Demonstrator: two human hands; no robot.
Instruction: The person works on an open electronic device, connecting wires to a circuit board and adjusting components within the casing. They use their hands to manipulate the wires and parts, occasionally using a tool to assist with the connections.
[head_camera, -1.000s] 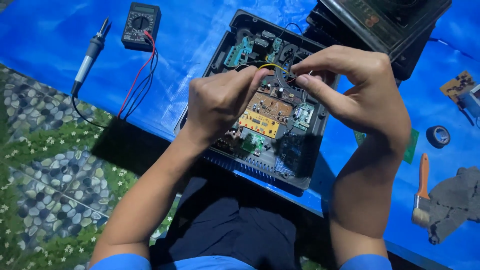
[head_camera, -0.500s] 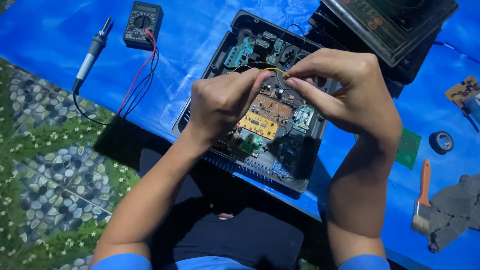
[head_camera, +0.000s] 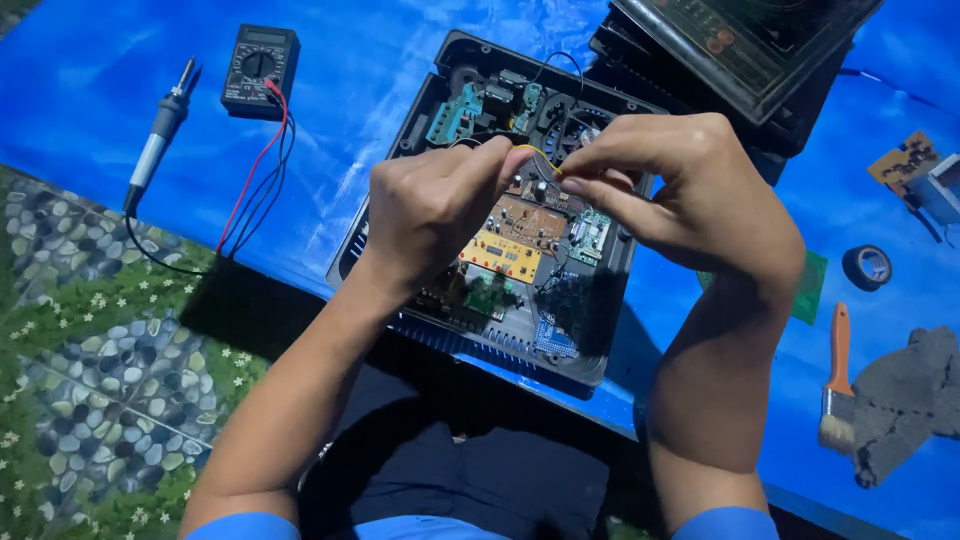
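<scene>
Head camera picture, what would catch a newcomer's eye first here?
First, the two hands meeting at the centre: the left hand and right hand pinch a thin yellow wire over an opened black appliance case full of circuit boards. Next, the bright blue sheet beneath, with a multimeter and soldering iron at upper left.

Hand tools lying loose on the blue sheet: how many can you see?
3: a soldering iron at far left, a multimeter just right of it, and a paintbrush at far right. Others may lie outside the view.
</scene>
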